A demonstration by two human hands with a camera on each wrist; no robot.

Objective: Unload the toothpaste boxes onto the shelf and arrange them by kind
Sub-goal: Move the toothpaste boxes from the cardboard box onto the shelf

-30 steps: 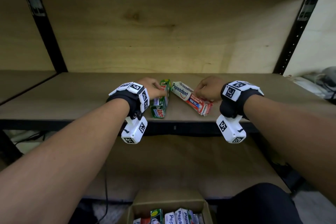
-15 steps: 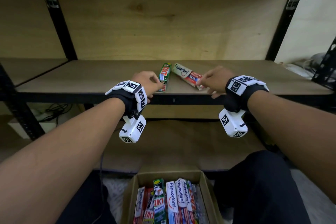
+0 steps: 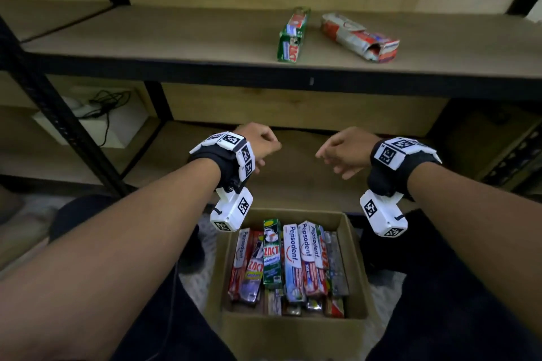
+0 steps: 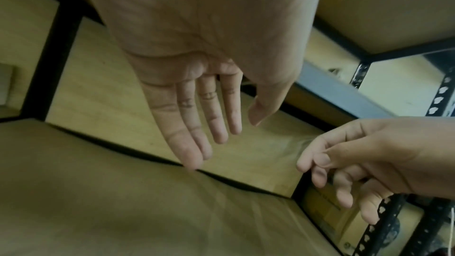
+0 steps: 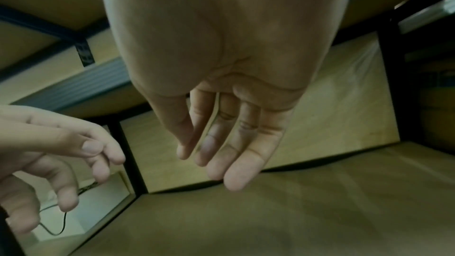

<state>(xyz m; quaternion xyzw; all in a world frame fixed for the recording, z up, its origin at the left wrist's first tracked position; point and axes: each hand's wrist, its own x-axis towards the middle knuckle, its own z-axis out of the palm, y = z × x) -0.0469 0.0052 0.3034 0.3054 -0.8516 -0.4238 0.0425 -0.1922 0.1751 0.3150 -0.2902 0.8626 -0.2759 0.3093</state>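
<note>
Two toothpaste boxes on the wooden shelf board with the black metal front edge (image 3: 176, 47): a green cardboard Zact box (image 3: 291, 35) lying flat, end-on to that edge, and just to its right, apart from it, a crumpled white-and-red Pepsodent box (image 3: 359, 36) lying at an angle with its near end flap torn open. Below the shelf, on the floor between the knees, an open brown cardboard carton (image 3: 293, 328) packed with more boxes on their sides — white-and-red Pepsodent ones (image 3: 293, 261), a green Zact Whitening one (image 3: 272, 255), a red Zact one (image 3: 252, 272), some grey ones at the right wall.

Left hand (image 3: 258, 143) and right hand (image 3: 346, 152) empty in the air below the shelf edge, above the carton, near each other but not touching. Fingers loose and nearly straight, holding nothing — plain in both wrist views (image 4: 197, 124) (image 5: 234, 143).

Under the shelf to the left, a white box with a black cable (image 3: 102, 117) behind a slanted black post. Nothing between hands and carton.
</note>
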